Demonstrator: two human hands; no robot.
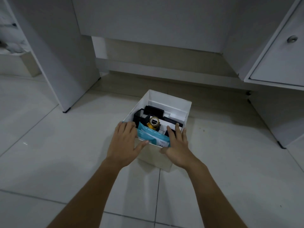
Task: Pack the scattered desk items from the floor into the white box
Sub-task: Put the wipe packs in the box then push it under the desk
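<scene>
The white box [171, 100] sits on the tiled floor [49, 145] at the centre of the view, open at the top. Inside, a black mesh holder [141, 114] lies at 10 o'clock, a gold tape roll [153, 123] in the middle, and a teal packet [152, 137] leans against the near wall at 6 o'clock. The left hand [124, 142] rests on the box's near-left corner with fingers spread flat. The right hand [178, 144] covers the near-right corner, its fingers likewise spread, touching the packet's edge.
</scene>
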